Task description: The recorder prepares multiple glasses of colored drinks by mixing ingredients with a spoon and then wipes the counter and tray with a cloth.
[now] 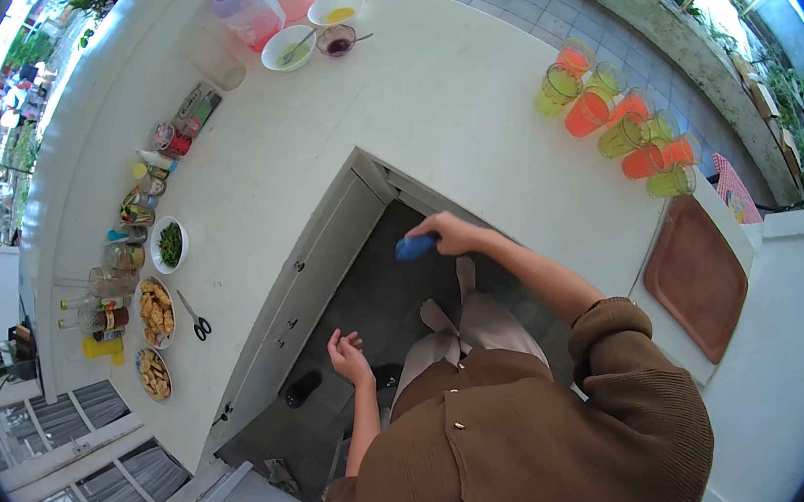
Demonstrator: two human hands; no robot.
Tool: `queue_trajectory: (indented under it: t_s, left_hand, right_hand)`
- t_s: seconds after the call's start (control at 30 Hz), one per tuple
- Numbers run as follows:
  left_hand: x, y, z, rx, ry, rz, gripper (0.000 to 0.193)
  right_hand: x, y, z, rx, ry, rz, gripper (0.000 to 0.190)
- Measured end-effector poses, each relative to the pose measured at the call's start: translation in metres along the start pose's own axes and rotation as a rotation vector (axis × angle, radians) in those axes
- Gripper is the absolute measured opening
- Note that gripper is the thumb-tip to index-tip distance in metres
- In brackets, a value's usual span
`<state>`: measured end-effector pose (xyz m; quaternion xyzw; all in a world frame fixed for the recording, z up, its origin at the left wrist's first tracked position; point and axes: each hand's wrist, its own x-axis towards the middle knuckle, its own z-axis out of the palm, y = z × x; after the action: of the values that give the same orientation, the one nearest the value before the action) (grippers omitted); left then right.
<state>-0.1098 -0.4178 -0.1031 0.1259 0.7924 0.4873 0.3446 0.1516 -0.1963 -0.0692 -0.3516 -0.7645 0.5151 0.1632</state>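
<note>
My right hand (454,234) grips a small blue object (415,247), possibly a folded cloth, above the dark floor inside the corner of the counter. Lower and to the left, my left hand (348,354) hangs in the air with its fingers loosely curled and nothing in it. Both hands are apart from the white countertop (429,99), which bends around me. On its right arm stand several glasses (629,125) of red and green drink, close to a brown tray (699,280). The cabinet drawers (296,300) run below the left arm.
Black-handled scissors (198,322) lie by a plate of fried food (157,312) and a bowl of greens (169,245). Bottles and jars (124,256) line the left wall. Pitchers (247,12) and small bowls (288,48) stand at the far corner. A black slipper (304,389) lies on the floor.
</note>
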Motion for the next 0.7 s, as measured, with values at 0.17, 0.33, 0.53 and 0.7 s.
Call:
queue_trajectory:
  t_s: [0.17, 0.33, 0.53, 0.7]
  left_hand:
    - [0.021, 0.052, 0.040, -0.078, -0.116, 0.147, 0.028]
    - [0.000, 0.036, 0.043, -0.072, -0.068, 0.158, 0.027]
    - [-0.058, -0.002, 0.061, -0.064, -0.011, 0.017, 0.025]
    - [-0.101, -0.025, 0.083, -0.053, 0.002, -0.041, 0.025]
  right_hand:
    - [-0.040, -0.003, -0.027, 0.061, 0.444, -0.149, 0.061]
    - [-0.043, 0.060, -0.165, -0.369, 0.767, 0.065, 0.059]
    - [-0.056, 0.124, -0.201, -0.357, 0.801, 0.138, 0.056]
    - [-0.070, 0.087, -0.094, -0.202, 0.657, -0.065, 0.059]
